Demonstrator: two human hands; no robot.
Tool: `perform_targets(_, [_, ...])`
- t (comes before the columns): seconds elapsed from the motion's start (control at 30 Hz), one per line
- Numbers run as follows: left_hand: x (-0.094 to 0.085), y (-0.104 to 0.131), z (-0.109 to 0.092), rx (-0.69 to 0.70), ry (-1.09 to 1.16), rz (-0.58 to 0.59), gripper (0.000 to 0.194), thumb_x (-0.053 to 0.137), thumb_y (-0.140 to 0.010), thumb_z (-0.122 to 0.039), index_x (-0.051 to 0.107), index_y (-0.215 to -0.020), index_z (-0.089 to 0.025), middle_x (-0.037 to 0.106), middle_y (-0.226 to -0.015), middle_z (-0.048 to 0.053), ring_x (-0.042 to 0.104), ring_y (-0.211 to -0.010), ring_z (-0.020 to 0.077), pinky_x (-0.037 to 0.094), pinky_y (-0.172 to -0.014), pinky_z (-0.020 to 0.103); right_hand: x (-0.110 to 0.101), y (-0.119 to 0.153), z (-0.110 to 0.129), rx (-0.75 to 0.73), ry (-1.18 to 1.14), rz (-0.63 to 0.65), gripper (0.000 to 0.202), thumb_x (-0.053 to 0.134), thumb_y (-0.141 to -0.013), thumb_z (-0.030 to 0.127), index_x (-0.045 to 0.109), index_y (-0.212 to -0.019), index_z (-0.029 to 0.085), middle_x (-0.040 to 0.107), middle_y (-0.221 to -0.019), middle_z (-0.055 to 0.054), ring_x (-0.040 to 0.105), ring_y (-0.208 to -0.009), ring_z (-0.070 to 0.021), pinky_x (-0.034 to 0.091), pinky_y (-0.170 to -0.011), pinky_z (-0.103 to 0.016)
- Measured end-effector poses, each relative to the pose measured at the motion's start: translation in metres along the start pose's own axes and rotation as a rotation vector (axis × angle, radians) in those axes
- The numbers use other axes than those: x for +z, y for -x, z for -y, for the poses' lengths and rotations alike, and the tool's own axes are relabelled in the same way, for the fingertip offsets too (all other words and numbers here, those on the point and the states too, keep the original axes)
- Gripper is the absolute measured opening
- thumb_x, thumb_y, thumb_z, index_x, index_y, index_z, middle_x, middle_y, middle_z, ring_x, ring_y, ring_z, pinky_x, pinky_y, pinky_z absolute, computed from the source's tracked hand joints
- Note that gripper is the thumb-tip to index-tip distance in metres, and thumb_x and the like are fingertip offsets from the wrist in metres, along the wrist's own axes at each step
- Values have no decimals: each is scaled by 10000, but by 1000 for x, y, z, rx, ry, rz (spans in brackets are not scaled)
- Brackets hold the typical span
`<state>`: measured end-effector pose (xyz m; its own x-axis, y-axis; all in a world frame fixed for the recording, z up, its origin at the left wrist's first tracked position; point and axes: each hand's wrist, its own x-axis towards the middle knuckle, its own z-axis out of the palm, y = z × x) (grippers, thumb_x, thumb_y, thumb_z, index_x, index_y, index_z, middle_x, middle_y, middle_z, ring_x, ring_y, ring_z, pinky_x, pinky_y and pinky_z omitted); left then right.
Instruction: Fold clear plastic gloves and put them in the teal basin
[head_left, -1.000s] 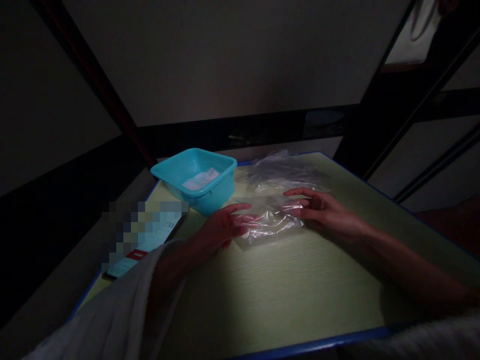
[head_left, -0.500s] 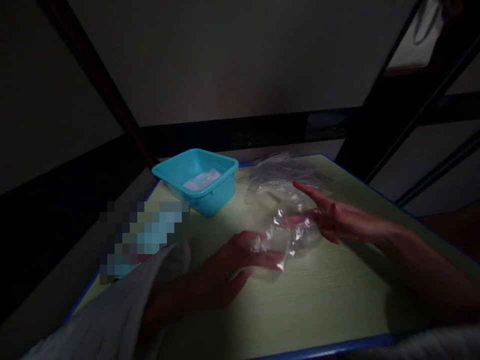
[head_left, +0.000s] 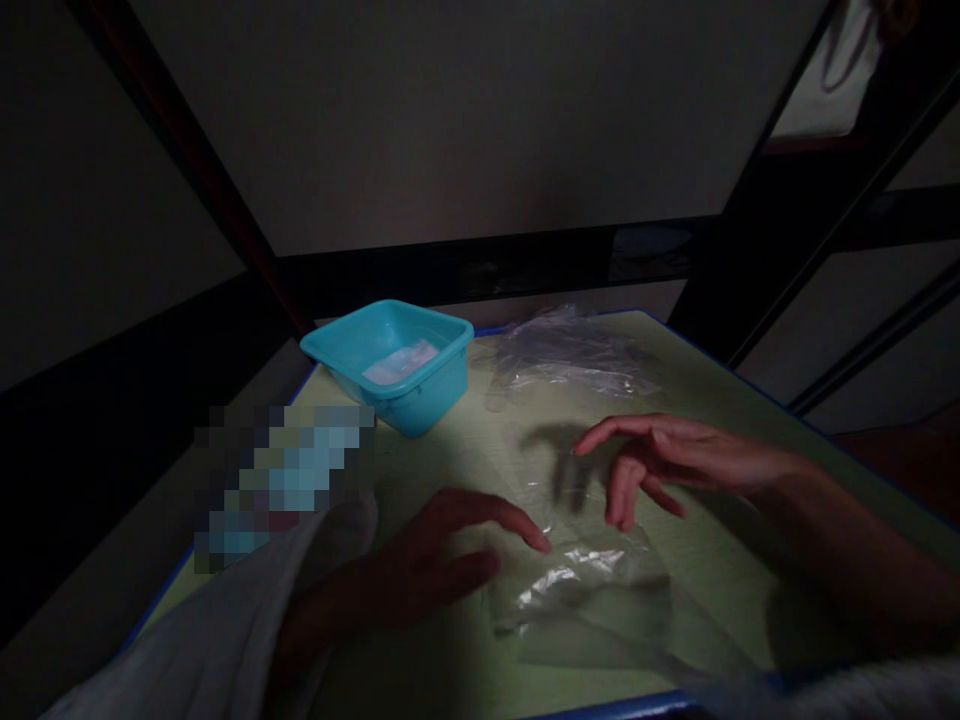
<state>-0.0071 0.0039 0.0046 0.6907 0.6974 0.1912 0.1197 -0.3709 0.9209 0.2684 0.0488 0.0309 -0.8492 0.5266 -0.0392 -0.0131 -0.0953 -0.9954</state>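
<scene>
A clear plastic bag (head_left: 592,600) lies spread near the front of the pale green table (head_left: 420,660). At its left edge is my left hand (head_left: 457,545), thumb and fingers apart and the fingertips close to the plastic. My right hand (head_left: 652,460) hovers over the bag's far side, its fingers bent and spread, with nothing held. Behind the hands, a loose pile of thin clear plastic bags (head_left: 570,355) rests at the table's back.
A turquoise basin (head_left: 442,385) with a whitish packet (head_left: 401,362) inside stands at the back left. Left of my left hand is a pixelated patch with light blue in it. A dark-banded wall rises behind the table.
The clear bag that was around my hands now lies lower, on the table. Both hands have come off it, and the right hand's fingers have curled downward.
</scene>
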Motion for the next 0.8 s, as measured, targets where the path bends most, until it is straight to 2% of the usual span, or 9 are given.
perform_targets(0.07, [-2, -2, 5, -16, 112, -104, 255, 507, -873, -377, 625, -1001, -190, 659, -1045, 82, 602, -969, 209, 452, -849, 328, 5, -4, -3, -4, -68, -82, 438, 510, -845, 504, 508, -1082, 136, 690, -887, -110, 665, -785, -159, 482, -589, -223])
perform_targets(0.17, [0, -7, 13, 17, 348, -170, 243, 527, -875, -335, 536, -1074, -197, 654, -999, 73, 609, -928, 184, 474, -786, 302, 16, -13, -11, -85, -165, -155, 357, 576, -819, 463, 530, -971, 143, 635, -860, -59, 627, -815, -144, 483, -746, -301])
perform_targets(0.27, [3, -10, 18, 26, 437, -179, 264, 537, -871, -344, 504, -1091, -201, 634, -875, 40, 609, -836, 167, 473, -750, 307, 27, -23, -23, -173, -261, -113, 359, 563, -821, 485, 524, -927, 144, 568, -777, -6, 569, -713, -101, 457, -819, -351])
perform_targets(0.33, [5, -12, 20, -6, 462, -174, 297, 546, -860, -376, 492, -1096, -202, 603, -828, 23, 599, -784, 159, 468, -733, 316, 32, -28, -30, -157, -290, -78, 370, 552, -820, 503, 510, -918, 149, 535, -755, 18, 531, -660, -80, 429, -868, -382])
perform_targets(0.4, [5, -12, 20, -63, 471, -166, 324, 550, -852, -403, 481, -1095, -200, 582, -801, 13, 589, -755, 154, 461, -724, 319, 35, -31, -35, -132, -269, -67, 367, 546, -822, 508, 503, -904, 152, 509, -745, 30, 508, -637, -71, 408, -889, -393])
perform_targets(0.5, [5, -13, 20, -115, 472, -157, 350, 548, -845, -431, 466, -1095, -199, 570, -766, 3, 583, -729, 153, 451, -713, 322, 36, -32, -34, -171, -263, -76, 380, 537, -818, 528, 491, -903, 161, 492, -737, 35, 502, -632, -78, 393, -902, -420])
perform_targets(0.67, [5, -16, 23, -127, 507, -164, 379, 567, -826, -452, 462, -1080, -191, 572, -740, -2, 579, -695, 149, 449, -684, 313, 39, -32, -28, -115, -243, -31, 409, 539, -803, 555, 483, -907, 163, 485, -722, 36, 490, -615, -87, 381, -911, -443])
perform_targets(0.8, [6, -16, 26, -105, 530, -178, 361, 575, -828, -429, 469, -1078, -191, 574, -737, -5, 585, -683, 139, 457, -671, 300, 42, -34, -28, -149, -221, -35, 421, 512, -807, 579, 480, -907, 171, 487, -719, 33, 498, -630, -99, 391, -883, -416])
